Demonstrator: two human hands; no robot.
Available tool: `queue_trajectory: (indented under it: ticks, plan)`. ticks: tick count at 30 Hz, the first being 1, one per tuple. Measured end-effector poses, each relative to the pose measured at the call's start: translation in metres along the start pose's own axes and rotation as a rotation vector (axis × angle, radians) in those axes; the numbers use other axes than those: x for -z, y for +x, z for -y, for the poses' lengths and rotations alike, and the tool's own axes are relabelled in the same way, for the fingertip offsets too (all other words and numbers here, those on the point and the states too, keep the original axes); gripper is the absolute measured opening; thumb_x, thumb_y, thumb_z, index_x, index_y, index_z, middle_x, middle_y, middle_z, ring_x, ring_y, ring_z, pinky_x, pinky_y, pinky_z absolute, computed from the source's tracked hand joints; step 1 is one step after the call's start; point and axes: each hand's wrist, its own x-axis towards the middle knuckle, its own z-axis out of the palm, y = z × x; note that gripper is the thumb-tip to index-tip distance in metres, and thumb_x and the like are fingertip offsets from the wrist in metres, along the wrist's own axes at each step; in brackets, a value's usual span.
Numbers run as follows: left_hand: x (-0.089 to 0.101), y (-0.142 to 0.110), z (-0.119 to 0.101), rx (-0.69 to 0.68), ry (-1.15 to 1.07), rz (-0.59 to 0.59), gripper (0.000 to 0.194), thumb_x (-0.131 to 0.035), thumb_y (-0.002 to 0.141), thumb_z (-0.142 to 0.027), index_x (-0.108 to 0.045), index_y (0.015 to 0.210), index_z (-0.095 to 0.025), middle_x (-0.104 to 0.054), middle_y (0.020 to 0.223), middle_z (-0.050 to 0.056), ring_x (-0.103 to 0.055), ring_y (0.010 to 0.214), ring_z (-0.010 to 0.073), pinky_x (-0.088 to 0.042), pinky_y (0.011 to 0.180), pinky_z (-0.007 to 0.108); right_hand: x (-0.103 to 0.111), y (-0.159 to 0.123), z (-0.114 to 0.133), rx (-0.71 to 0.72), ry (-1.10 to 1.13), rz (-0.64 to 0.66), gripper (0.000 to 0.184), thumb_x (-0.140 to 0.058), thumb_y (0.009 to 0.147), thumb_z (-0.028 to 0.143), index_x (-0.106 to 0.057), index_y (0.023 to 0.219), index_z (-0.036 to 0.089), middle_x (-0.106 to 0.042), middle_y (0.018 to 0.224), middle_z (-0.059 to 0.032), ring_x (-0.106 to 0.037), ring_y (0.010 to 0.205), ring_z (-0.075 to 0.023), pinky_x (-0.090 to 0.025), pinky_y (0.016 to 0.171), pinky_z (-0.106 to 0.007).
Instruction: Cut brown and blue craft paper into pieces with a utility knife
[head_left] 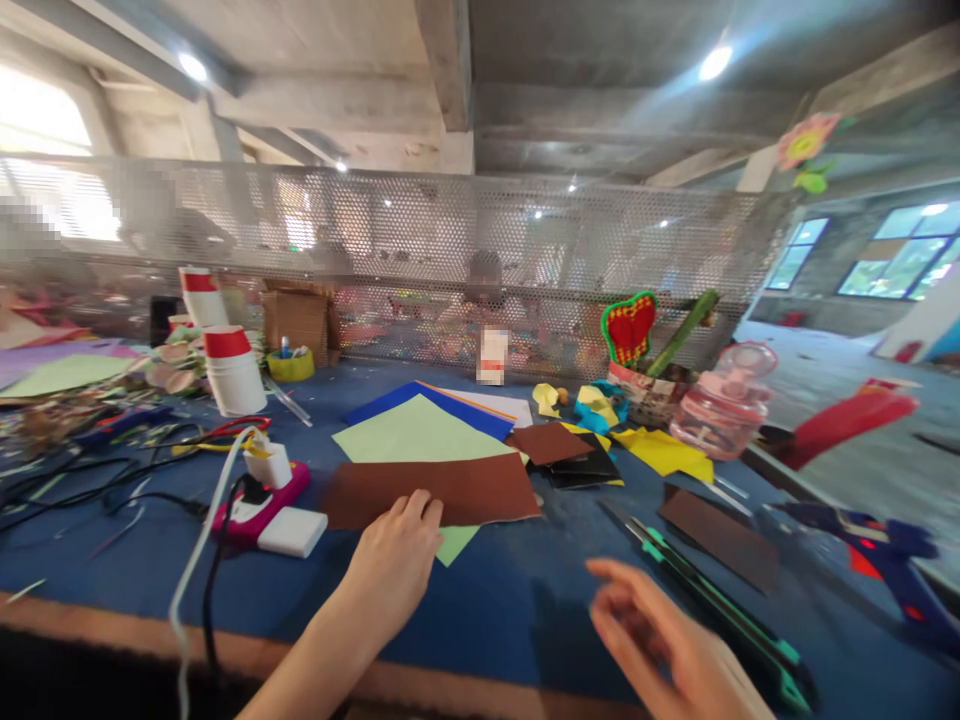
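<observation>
Under left hand point(401, 555), brown sheet point(476, 488) partly hides light-green sheet point(418, 432)

Right wrist point(726, 685) cut off below, people point(484, 268) behind mesh point(420, 235) blurred

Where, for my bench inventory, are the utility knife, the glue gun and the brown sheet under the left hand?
Utility knife point(721, 605): head view, middle of its handle.
Glue gun point(890, 540): head view, its blue body.
Brown sheet point(480, 487): head view, its surface beside the left hand point(397, 555).
</observation>
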Motion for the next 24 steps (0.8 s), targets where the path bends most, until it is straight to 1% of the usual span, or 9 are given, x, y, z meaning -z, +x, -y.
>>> queue_trajectory:
  ticks: [2,4,8,13,17,19,21,23,24]
  plan:
    - [-0.003,-0.003,0.001,-0.008,-0.010,-0.012,0.027,-0.051,0.097,-0.020,-0.059,0.123,-0.016,-0.062,0.126,0.010,-0.064,0.110,0.0226,-0.058,0.087,0.040,0.005,0.033,0.008,-0.057,-0.037,0.021,0.040,-0.045,0.090,0.048,-0.052,0.120,0.022,-0.071,0.103,-0.0087,-0.070,0.079,-0.0191,-0.057,0.074,-0.031]
    - [-0.007,-0.006,0.004,-0.023,-0.021,-0.035,0.029,-0.046,0.098,-0.018,-0.060,0.123,-0.015,-0.061,0.130,0.013,-0.063,0.115,0.0256,-0.057,0.090,0.040,0.007,0.063,0.016,-0.082,-0.076,0.045,0.038,-0.048,0.090,0.041,-0.050,0.120,0.017,-0.070,0.110,-0.0121,-0.069,0.080,-0.0197,-0.054,0.076,-0.034]
    - [-0.020,-0.009,0.012,-0.071,-0.040,-0.120,0.034,-0.042,0.097,-0.019,-0.063,0.124,-0.014,-0.062,0.133,0.015,-0.062,0.120,0.0277,-0.055,0.096,0.040,-0.005,0.104,0.027,-0.103,-0.139,0.108,0.031,-0.057,0.090,0.028,-0.053,0.118,0.014,-0.071,0.088,-0.0054,-0.068,0.076,-0.0198,-0.052,0.075,-0.035]
    - [-0.039,-0.009,0.023,-0.134,-0.049,-0.286,0.036,-0.042,0.096,-0.022,-0.063,0.124,-0.013,-0.066,0.129,0.014,-0.065,0.117,0.0268,-0.056,0.096,0.041,-0.023,0.121,0.036,-0.085,-0.153,0.119,0.025,-0.064,0.091,0.022,-0.059,0.115,0.015,-0.064,0.079,0.0029,-0.063,0.069,-0.0148,-0.052,0.073,-0.034]
    - [-0.045,-0.022,0.026,-0.179,-0.051,-0.436,0.039,-0.041,0.096,-0.029,-0.061,0.126,-0.013,-0.068,0.127,0.013,-0.068,0.113,0.0257,-0.059,0.092,0.039,-0.016,0.096,0.043,-0.057,-0.098,0.081,0.033,-0.052,0.088,0.008,-0.058,0.120,0.015,-0.060,0.063,0.0059,-0.062,0.060,-0.0144,-0.048,0.065,-0.028]
    - [-0.045,-0.035,0.020,-0.233,-0.052,-0.503,0.042,-0.040,0.098,-0.036,-0.058,0.130,-0.015,-0.068,0.128,0.011,-0.068,0.112,0.0233,-0.059,0.091,0.034,-0.011,0.065,0.045,-0.046,-0.065,0.055,0.029,-0.049,0.091,0.013,-0.062,0.116,0.017,-0.064,0.065,0.0034,-0.063,0.062,-0.0148,-0.049,0.064,-0.026]
    - [-0.044,-0.048,0.010,-0.346,-0.029,-0.568,0.047,-0.042,0.098,-0.042,-0.053,0.135,-0.015,-0.066,0.131,0.009,-0.068,0.113,0.0192,-0.057,0.093,0.027,-0.012,0.027,0.045,-0.044,-0.044,0.030,0.025,-0.049,0.092,0.021,-0.067,0.110,0.020,-0.072,0.082,-0.0021,-0.068,0.074,-0.0161,-0.052,0.068,-0.025]
    - [-0.043,-0.058,-0.002,-0.496,0.008,-0.613,0.052,-0.046,0.097,-0.046,-0.053,0.135,-0.013,-0.064,0.134,0.009,-0.066,0.116,0.0173,-0.054,0.097,0.023,-0.021,-0.011,0.041,-0.014,0.013,0.042,0.026,-0.051,0.091,0.022,-0.071,0.107,0.023,-0.075,0.088,-0.0023,-0.072,0.079,-0.0163,-0.054,0.070,-0.022]
    - [-0.043,-0.061,-0.008,-0.554,0.022,-0.618,0.052,-0.048,0.096,-0.047,-0.054,0.134,-0.012,-0.064,0.134,0.008,-0.066,0.117,0.0174,-0.053,0.098,0.023,-0.028,-0.028,0.038,-0.024,0.028,-0.016,0.028,-0.051,0.090,0.019,-0.073,0.106,0.025,-0.076,0.086,-0.0012,-0.073,0.075,-0.0154,-0.055,0.068,-0.020]
